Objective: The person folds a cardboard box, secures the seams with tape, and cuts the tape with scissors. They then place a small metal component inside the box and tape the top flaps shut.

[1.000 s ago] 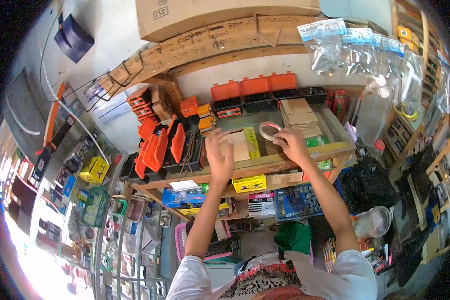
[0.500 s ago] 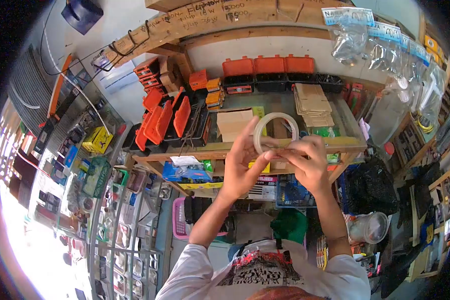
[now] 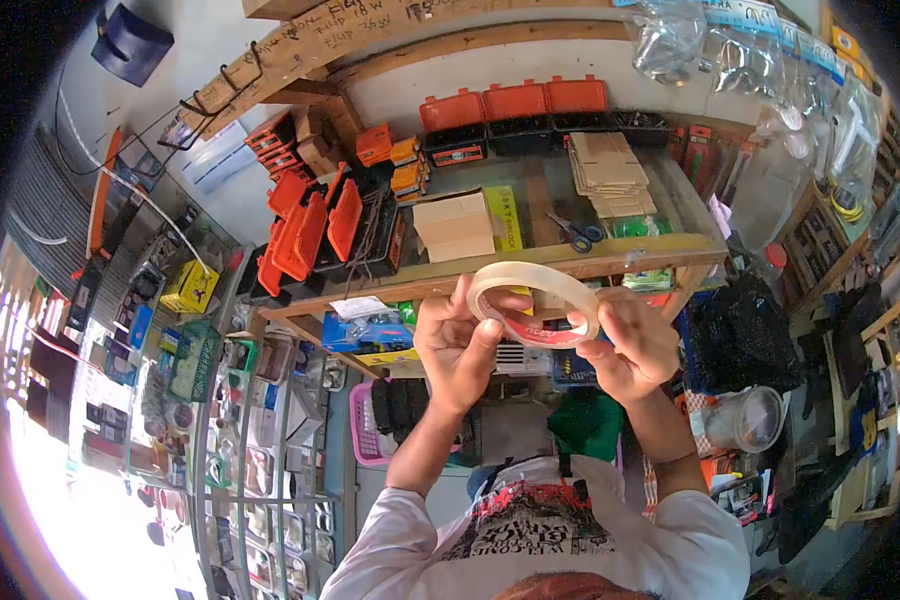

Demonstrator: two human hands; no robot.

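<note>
A roll of clear tape (image 3: 533,276) with a red-printed inner core is held up in front of the wooden shelf's front edge. My left hand (image 3: 456,345) grips its left side, thumb at the lower rim and fingers behind. On the right side, my right hand (image 3: 632,340) pinches the roll between thumb and fingers. The roll is tilted so that its inside shows. Behind it on the glass-topped shelf lie scissors (image 3: 577,232) with dark blue handles, a flat piece of brown cardboard (image 3: 454,224) and a stack of folded cardboard (image 3: 610,172).
Black boxes with orange lids (image 3: 342,218) stand at the shelf's left, with more along the back (image 3: 515,100). Plastic packets (image 3: 760,60) hang at upper right. A glass display case (image 3: 220,430) runs down the left. Below are a pink basket (image 3: 365,428) and a clear tub (image 3: 757,420).
The tape roll has come down and tilted, showing its red core. My right hand has shifted from its lower edge to its right side. The scissors are now visible behind it.
</note>
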